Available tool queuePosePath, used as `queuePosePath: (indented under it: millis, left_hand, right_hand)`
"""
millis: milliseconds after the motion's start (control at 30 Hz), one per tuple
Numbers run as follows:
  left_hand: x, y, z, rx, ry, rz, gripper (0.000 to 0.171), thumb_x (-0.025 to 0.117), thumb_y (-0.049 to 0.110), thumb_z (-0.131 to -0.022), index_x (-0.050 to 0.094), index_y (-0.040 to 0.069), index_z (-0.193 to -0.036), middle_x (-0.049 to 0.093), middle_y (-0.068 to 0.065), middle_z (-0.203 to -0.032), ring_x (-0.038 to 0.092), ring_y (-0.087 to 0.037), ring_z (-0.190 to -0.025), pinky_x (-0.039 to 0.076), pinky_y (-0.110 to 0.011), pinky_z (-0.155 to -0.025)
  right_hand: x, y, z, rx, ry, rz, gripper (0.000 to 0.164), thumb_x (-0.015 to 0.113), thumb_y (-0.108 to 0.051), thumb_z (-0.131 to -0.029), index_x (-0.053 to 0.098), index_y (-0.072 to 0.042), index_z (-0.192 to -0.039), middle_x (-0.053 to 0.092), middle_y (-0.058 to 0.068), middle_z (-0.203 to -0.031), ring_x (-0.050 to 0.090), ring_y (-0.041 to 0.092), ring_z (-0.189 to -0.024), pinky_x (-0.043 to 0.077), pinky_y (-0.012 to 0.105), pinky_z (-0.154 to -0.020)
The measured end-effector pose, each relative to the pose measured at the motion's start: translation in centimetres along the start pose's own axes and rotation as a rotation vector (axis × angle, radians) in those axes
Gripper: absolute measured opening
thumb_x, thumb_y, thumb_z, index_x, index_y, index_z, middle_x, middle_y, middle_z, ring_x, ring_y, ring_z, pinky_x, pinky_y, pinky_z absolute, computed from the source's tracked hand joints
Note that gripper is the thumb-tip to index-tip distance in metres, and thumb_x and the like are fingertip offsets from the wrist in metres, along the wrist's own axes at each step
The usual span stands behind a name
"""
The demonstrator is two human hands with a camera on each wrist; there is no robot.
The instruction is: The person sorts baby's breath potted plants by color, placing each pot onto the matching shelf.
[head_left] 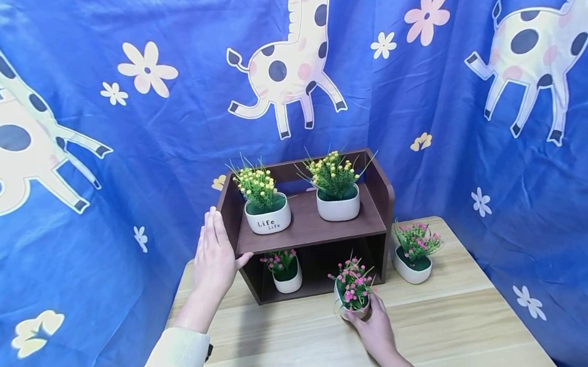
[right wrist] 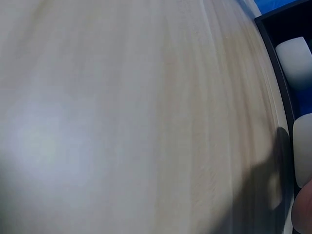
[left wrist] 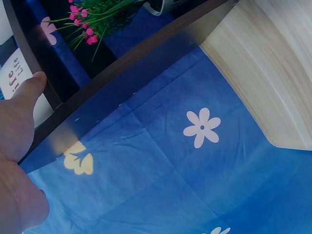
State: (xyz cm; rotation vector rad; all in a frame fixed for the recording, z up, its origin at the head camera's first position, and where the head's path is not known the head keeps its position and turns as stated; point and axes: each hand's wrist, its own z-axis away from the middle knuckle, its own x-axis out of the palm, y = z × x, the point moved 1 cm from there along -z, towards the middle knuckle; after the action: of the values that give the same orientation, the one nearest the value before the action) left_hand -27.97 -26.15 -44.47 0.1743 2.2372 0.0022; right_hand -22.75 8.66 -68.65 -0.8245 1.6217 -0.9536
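Observation:
My right hand (head_left: 378, 330) grips a small white pot of pink artificial flowers (head_left: 353, 291) by its near right side, at the front of the lower opening of a dark brown two-tier shelf (head_left: 301, 231). In the right wrist view only this white pot (right wrist: 303, 151) and a fingertip (right wrist: 302, 212) show, at the right edge. Flat against the shelf's left side panel lies my left hand (head_left: 213, 260), fingers straight, thumb over the front edge of the upper board. Inside the lower tier, at left, stands another pink-flowered pot (head_left: 288, 278).
Two white pots with yellow flowers, the left one (head_left: 267, 218) lettered "Life" and the right one (head_left: 338, 206), stand on the upper board. Right of the shelf, a third pink-flowered pot (head_left: 412, 264) sits on the wooden table (head_left: 446, 333). A blue giraffe-print curtain (head_left: 187, 115) hangs behind.

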Motion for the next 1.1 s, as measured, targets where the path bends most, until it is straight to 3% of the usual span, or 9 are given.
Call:
queuePosePath:
  millis: [267,500,967,1100]
  left_hand:
    - [0.2,-0.1,0.0,-0.003,0.01,0.0,0.144,0.096,0.046,-0.059,0.003,0.003,-0.161,0.003,-0.015,-0.171,0.015,-0.032,-0.158,0.026,-0.05,-0.126]
    - [0.2,0.0,0.1,-0.01,0.011,0.003,0.143,0.096,0.044,-0.059,0.004,0.004,-0.161,0.002,-0.014,-0.171,0.016,-0.032,-0.158,0.027,-0.05,-0.126]
    - [0.0,-0.1,0.0,-0.006,0.015,0.005,0.144,0.096,0.044,-0.058,0.004,0.002,-0.16,0.003,-0.015,-0.171,0.016,-0.033,-0.158,0.028,-0.05,-0.126]
    - [0.1,0.0,0.0,-0.005,0.014,0.003,0.145,0.097,0.044,-0.058,0.003,0.003,-0.16,0.004,-0.016,-0.171,0.016,-0.033,-0.158,0.028,-0.05,-0.126]
  right_hand:
    - [2.2,-0.6,-1.7,-0.043,-0.003,0.052,0.092,0.085,-0.043,-0.077,0.043,-0.005,-0.15,0.046,0.019,-0.152,0.047,0.043,-0.14,0.037,0.059,-0.117]
    - [3.4,-1.0,-2.9,-0.088,0.001,0.094,0.095,0.086,-0.042,-0.075,0.042,-0.007,-0.151,0.048,0.018,-0.151,0.05,0.04,-0.138,0.041,0.057,-0.115]
    - [4.6,-2.8,-4.3,-0.064,-0.05,0.153,0.097,0.085,-0.042,-0.076,0.037,-0.007,-0.153,0.046,0.025,-0.149,0.052,0.046,-0.132,0.044,0.059,-0.111]
    - [4.3,-3.3,-4.3,-0.018,-0.076,0.173,0.1,0.084,-0.045,-0.076,0.034,-0.009,-0.155,0.042,0.026,-0.15,0.049,0.048,-0.133,0.042,0.061,-0.112]
